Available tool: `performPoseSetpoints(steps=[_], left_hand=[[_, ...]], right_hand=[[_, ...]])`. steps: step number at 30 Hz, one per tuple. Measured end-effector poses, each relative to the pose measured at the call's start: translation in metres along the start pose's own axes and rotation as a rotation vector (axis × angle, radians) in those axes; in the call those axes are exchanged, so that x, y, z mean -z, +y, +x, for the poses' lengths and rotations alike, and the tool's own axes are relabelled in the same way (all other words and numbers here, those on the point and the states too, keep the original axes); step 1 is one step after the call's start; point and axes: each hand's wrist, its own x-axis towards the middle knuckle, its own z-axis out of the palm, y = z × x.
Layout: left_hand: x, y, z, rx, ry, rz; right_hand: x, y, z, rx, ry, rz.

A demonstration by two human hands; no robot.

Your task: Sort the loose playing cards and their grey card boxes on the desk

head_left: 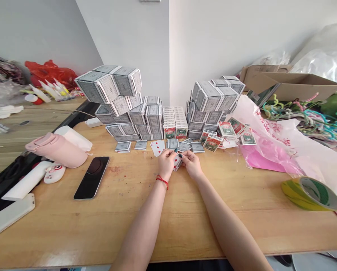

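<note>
Between left hand (pixel 166 162) and right hand (pixel 191 162), I see a red-diamond card (pixel 175 164) | both pinch it | just beyond them: patterned-back cards (pixel 173 143) | well left of both: dark phone (pixel 92 178)

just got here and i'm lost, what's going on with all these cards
A person's left hand and right hand together hold playing cards with red diamonds showing, over the wooden table. Just beyond them lie face-up cards and small patterned piles. Farther back, a left stack and right stack of grey patterned blocks flank rows of boxes.
</note>
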Motion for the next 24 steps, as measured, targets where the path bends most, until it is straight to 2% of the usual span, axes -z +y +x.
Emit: performPoseSetpoints(steps=[7, 12, 15, 19, 24], left_hand=[[-0.0023, -0.0003, 0.0005, 0.106, 0.029, -0.121], [-0.0016, -0.0033, -0.0026, -0.081, 0.002, 0.109], [0.0006, -0.0059, -0.0024, -0.153, -0.047, 0.165], [0.0021, -0.0064, -0.0012, -0.15, -0.06, 0.168], [-0.002, -0.0038, -0.0011, -0.093, 0.025, 0.162]], right_hand=[[-0.0011, -0.0013, -0.0003, 0.012, 0.009, -0.033], [0.002, -0.0028, 0.0002, 0.005, -0.009, -0.036], [0.0035, -0.0022, 0.0005, 0.004, -0.036, -0.066], [0.0035, 0.0014, 0.0015, 0.026, -0.023, -0.102], [0.0016, 0.0054, 0.0016, 0.095, 0.035, -0.191]])
